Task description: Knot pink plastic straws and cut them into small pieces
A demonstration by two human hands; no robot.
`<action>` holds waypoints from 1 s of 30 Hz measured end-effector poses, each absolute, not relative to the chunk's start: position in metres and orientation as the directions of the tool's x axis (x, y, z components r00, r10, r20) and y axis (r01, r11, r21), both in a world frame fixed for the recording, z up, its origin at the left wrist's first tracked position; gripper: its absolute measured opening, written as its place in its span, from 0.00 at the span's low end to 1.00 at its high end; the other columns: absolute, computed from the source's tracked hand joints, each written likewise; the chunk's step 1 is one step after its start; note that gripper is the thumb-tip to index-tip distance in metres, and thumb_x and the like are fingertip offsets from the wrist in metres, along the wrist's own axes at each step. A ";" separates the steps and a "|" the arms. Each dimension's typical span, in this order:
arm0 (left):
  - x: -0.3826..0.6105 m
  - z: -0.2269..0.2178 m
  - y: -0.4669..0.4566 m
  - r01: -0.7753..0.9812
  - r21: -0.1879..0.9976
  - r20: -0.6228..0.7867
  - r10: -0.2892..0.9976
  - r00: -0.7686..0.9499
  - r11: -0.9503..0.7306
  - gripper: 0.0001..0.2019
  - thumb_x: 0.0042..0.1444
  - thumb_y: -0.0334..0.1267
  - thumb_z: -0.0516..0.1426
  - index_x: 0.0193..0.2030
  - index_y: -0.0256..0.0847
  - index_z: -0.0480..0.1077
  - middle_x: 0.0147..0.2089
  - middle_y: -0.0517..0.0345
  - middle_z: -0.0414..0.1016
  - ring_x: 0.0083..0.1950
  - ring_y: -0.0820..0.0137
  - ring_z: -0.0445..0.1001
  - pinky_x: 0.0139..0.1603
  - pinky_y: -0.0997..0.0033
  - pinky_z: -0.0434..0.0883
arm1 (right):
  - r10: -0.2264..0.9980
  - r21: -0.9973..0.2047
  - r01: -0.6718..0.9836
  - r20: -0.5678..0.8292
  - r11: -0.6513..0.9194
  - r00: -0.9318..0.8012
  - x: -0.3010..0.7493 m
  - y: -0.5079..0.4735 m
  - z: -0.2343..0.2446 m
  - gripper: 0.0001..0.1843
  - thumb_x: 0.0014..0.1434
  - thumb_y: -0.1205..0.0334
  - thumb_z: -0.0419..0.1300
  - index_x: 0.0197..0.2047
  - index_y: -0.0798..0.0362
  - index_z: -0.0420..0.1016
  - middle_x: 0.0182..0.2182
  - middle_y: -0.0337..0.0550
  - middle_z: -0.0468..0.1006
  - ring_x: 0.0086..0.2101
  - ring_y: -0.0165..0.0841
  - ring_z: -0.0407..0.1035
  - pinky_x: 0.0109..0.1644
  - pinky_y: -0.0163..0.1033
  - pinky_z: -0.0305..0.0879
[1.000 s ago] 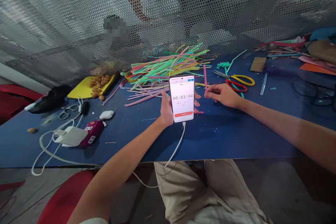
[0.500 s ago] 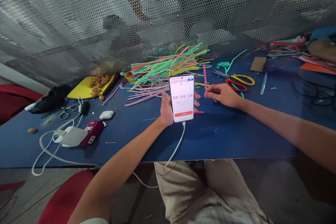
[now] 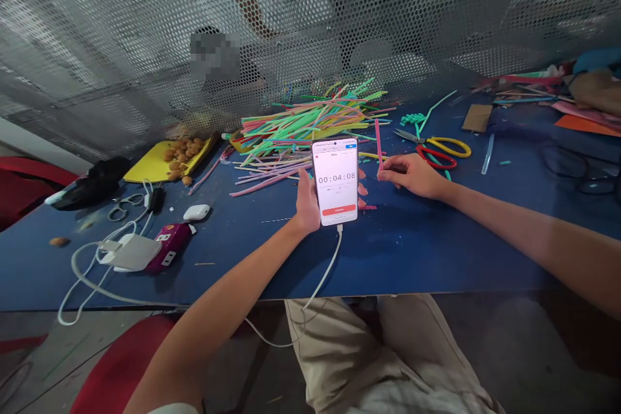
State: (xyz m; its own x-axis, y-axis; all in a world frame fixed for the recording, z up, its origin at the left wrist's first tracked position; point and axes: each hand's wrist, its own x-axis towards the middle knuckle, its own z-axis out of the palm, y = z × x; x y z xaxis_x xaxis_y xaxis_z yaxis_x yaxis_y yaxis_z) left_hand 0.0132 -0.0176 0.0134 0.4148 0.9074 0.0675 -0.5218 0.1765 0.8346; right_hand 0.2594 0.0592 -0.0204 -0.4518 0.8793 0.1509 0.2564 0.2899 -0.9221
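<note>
Upright in my left hand is a smartphone, its lit screen reading 00:04:08. The fingers wrap round its back, and a white cable runs from its bottom edge. My right hand pinches the lower end of a pink drinking straw that stands nearly vertical. Just beyond that hand lie scissors with one yellow and one red handle. A big heap of coloured straws spreads behind the phone. Several short pink pieces lie partly hidden behind the phone.
On the left are brown nuts on a yellow sheet, a white charger, a purple box and a white earbud case. A perforated metal screen closes the back. Eyeglasses lie at right.
Almost nothing differs. Both hands keep their hold on the phone and the pink straw, and the phone sits a hair further left in view.
</note>
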 end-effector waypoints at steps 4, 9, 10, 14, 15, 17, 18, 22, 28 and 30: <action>0.012 0.012 -0.016 -0.470 0.870 0.090 0.890 0.447 0.149 0.51 0.53 0.78 0.43 0.60 0.30 0.70 0.49 0.36 0.78 0.42 0.53 0.81 0.43 0.53 0.79 | 0.879 -0.925 0.247 0.154 0.289 -0.451 0.259 0.060 -0.022 0.21 0.52 0.42 0.68 0.37 0.53 0.80 0.27 0.41 0.78 0.24 0.28 0.65 0.29 0.39 0.63; 0.013 0.011 -0.016 -0.456 0.887 0.147 0.888 0.437 0.077 0.49 0.53 0.78 0.45 0.58 0.32 0.71 0.52 0.37 0.77 0.42 0.54 0.80 0.43 0.53 0.79 | 0.877 -0.927 0.242 0.154 0.288 -0.455 0.260 0.061 -0.023 0.21 0.52 0.42 0.68 0.37 0.53 0.81 0.28 0.41 0.78 0.24 0.29 0.65 0.29 0.39 0.63; 0.013 0.011 -0.015 -0.455 0.887 0.146 0.891 0.431 0.075 0.48 0.54 0.78 0.44 0.58 0.32 0.71 0.52 0.37 0.77 0.42 0.54 0.80 0.43 0.53 0.79 | 0.877 -0.926 0.243 0.153 0.288 -0.455 0.260 0.060 -0.023 0.21 0.53 0.42 0.68 0.37 0.53 0.81 0.28 0.41 0.77 0.24 0.29 0.64 0.29 0.39 0.63; 0.014 0.011 -0.014 -0.449 0.885 0.083 0.904 0.419 0.126 0.50 0.55 0.78 0.38 0.54 0.30 0.74 0.47 0.37 0.79 0.41 0.55 0.81 0.44 0.53 0.79 | 0.879 -0.925 0.247 0.153 0.288 -0.451 0.259 0.059 -0.021 0.19 0.53 0.45 0.68 0.36 0.53 0.81 0.26 0.40 0.76 0.23 0.28 0.63 0.28 0.38 0.62; 0.014 0.012 -0.014 -0.446 0.883 0.059 0.909 0.413 0.145 0.50 0.56 0.77 0.38 0.54 0.30 0.74 0.46 0.38 0.79 0.41 0.56 0.81 0.44 0.53 0.79 | 0.880 -0.925 0.246 0.155 0.288 -0.448 0.259 0.059 -0.021 0.19 0.53 0.45 0.68 0.36 0.53 0.81 0.26 0.40 0.76 0.23 0.27 0.63 0.28 0.38 0.62; 0.014 0.016 -0.013 -0.443 0.880 0.015 0.921 0.389 0.173 0.48 0.58 0.75 0.38 0.53 0.31 0.74 0.45 0.39 0.80 0.40 0.57 0.81 0.42 0.54 0.79 | 0.881 -0.927 0.239 0.160 0.289 -0.445 0.259 0.060 -0.022 0.19 0.53 0.44 0.68 0.35 0.53 0.80 0.25 0.39 0.75 0.23 0.27 0.63 0.28 0.38 0.62; 0.013 0.019 -0.013 -0.446 0.877 0.000 0.929 0.371 0.177 0.46 0.59 0.74 0.38 0.53 0.32 0.74 0.45 0.40 0.80 0.40 0.57 0.81 0.41 0.55 0.79 | 0.881 -0.929 0.233 0.163 0.289 -0.444 0.259 0.060 -0.023 0.19 0.53 0.44 0.68 0.35 0.53 0.80 0.25 0.39 0.75 0.23 0.27 0.63 0.28 0.38 0.62; 0.000 0.042 -0.016 -0.439 0.889 -0.028 0.972 0.234 0.131 0.44 0.63 0.70 0.36 0.58 0.33 0.72 0.47 0.41 0.80 0.37 0.59 0.80 0.37 0.55 0.80 | 0.878 -0.933 0.214 0.168 0.288 -0.449 0.259 0.062 -0.025 0.19 0.54 0.45 0.68 0.36 0.53 0.80 0.25 0.39 0.76 0.22 0.27 0.63 0.28 0.38 0.62; -0.067 0.072 -0.029 -0.189 0.961 -0.203 0.979 0.009 0.201 0.36 0.66 0.65 0.39 0.65 0.38 0.66 0.48 0.46 0.81 0.41 0.56 0.81 0.38 0.49 0.79 | 0.868 -0.931 0.210 0.174 0.299 -0.465 0.261 0.061 -0.024 0.19 0.54 0.45 0.68 0.36 0.54 0.80 0.24 0.38 0.74 0.21 0.26 0.63 0.27 0.38 0.60; -0.098 0.078 -0.037 -0.080 0.975 -0.215 0.973 -0.083 0.208 0.33 0.65 0.63 0.46 0.63 0.40 0.67 0.51 0.48 0.81 0.44 0.57 0.80 0.41 0.50 0.79 | 0.869 -0.927 0.221 0.175 0.304 -0.464 0.261 0.061 -0.023 0.19 0.54 0.44 0.67 0.36 0.53 0.80 0.23 0.37 0.73 0.21 0.27 0.63 0.27 0.38 0.60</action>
